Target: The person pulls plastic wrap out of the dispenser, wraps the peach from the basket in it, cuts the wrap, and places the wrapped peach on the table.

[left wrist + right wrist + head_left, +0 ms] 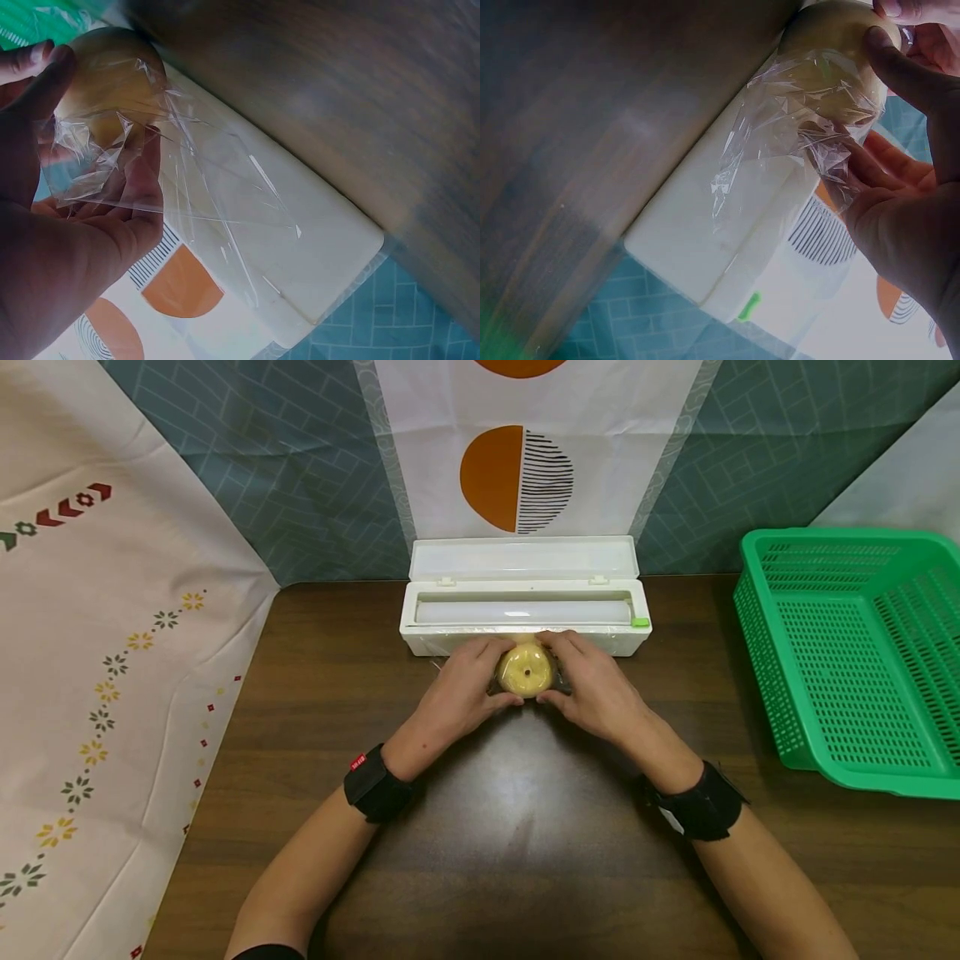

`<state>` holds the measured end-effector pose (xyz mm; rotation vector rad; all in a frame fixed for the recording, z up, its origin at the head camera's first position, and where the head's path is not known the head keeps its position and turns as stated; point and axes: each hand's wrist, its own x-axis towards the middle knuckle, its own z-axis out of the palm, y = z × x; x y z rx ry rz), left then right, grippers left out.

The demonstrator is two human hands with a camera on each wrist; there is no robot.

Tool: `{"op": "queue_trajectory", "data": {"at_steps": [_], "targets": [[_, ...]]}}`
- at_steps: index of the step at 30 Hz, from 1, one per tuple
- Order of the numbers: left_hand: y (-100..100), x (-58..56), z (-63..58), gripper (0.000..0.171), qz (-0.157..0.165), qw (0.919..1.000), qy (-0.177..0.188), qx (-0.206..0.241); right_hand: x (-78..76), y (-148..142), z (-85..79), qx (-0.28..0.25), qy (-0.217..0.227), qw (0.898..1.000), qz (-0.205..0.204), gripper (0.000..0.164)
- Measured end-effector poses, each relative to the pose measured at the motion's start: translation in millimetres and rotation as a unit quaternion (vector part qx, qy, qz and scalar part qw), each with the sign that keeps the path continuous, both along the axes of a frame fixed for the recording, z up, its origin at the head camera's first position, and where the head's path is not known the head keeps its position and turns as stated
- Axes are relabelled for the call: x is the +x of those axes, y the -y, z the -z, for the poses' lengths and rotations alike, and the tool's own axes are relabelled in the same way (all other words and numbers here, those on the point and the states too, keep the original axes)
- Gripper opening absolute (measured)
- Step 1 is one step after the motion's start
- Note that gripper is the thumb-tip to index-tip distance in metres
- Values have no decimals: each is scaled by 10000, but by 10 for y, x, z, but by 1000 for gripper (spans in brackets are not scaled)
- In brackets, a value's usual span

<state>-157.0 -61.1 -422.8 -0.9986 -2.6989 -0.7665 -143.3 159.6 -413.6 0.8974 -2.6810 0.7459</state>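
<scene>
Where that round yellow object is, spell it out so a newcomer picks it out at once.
On the brown table, find the white box with its lid open, left of the green basket. By the middle of the box's near side is the round yellow object, partly covered by clear film. Its rounded shape and small dark central spot set it apart from box and basket.

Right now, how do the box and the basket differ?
Colour: box white, basket green.
Walls: box's front is solid, basket's sides are perforated.
Lid: box has a raised lid, basket shows none.
Place: box is by both hands, basket sits right of the right hand.
Shared: both open on top.
</scene>
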Motion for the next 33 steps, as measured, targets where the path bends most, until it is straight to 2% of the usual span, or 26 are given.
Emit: {"op": "queue_trajectory", "data": {"at_steps": [7, 11, 18, 27, 33], "targets": [[7, -6, 1, 77, -144, 9995, 281, 9, 10, -1, 5, -47, 112, 9998, 147, 64], [9, -6, -14, 71, -174, 9992, 356, 26, 3, -3, 4, -34, 121, 9998, 137, 62], [26, -14, -14, 72, -226, 9986, 485, -14, 2, -3, -7, -8, 180, 9998, 103, 61], [34, -24, -13, 70, -115, 9985, 464, 272, -4, -14, -4, -6, 128, 9999, 18, 61], [49, -20, -29, 70, -143, 9983, 497, 267, -17, -17, -8, 12, 84, 10000, -39, 62]]}}
